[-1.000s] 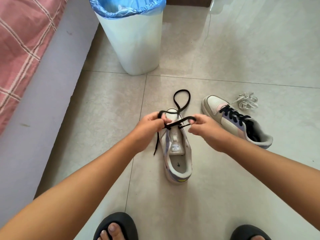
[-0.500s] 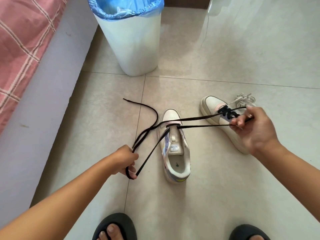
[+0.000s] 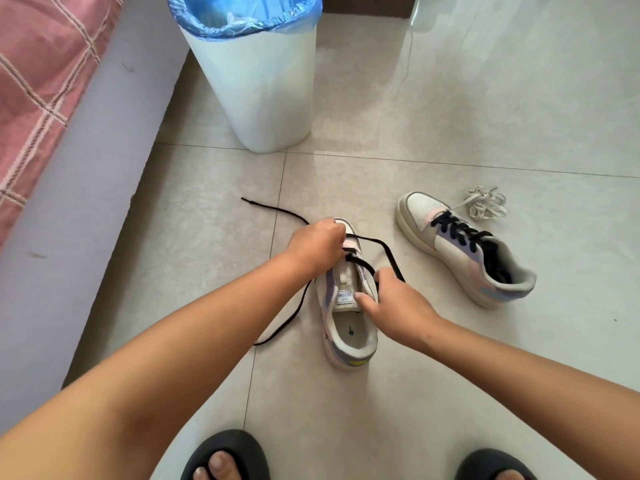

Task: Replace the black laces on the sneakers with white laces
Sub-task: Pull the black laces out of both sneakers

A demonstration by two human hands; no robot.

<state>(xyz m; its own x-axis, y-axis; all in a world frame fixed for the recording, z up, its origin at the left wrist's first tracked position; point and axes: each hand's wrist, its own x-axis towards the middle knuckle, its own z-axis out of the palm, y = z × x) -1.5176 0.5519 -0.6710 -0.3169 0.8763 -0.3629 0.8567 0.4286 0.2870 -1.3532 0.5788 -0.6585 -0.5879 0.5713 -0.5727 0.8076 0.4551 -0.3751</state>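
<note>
A white sneaker (image 3: 349, 336) lies on the floor in front of me, toe pointing away. Its black lace (image 3: 291, 315) is almost out and trails loose over the tiles on both sides. My left hand (image 3: 317, 242) is curled over the toe end and pinches the lace at the lowest eyelets. My right hand (image 3: 393, 299) holds the sneaker's right side, thumb on the tongue. A second sneaker (image 3: 460, 247), with its black lace fully threaded, lies to the right. Beyond it sits a bundle of white laces (image 3: 485, 204).
A white bin (image 3: 263, 84) with a blue liner stands straight ahead on the tile floor. A bed with a pink checked cover (image 3: 38, 74) and its pale side panel runs along the left. My feet in dark slippers (image 3: 225, 457) show at the bottom edge.
Both hands had pulled the lace ends wide apart; now they have come back to the sneaker, the left at the toe eyelets, the right on the shoe's side. The lace ends lie slack on the floor.
</note>
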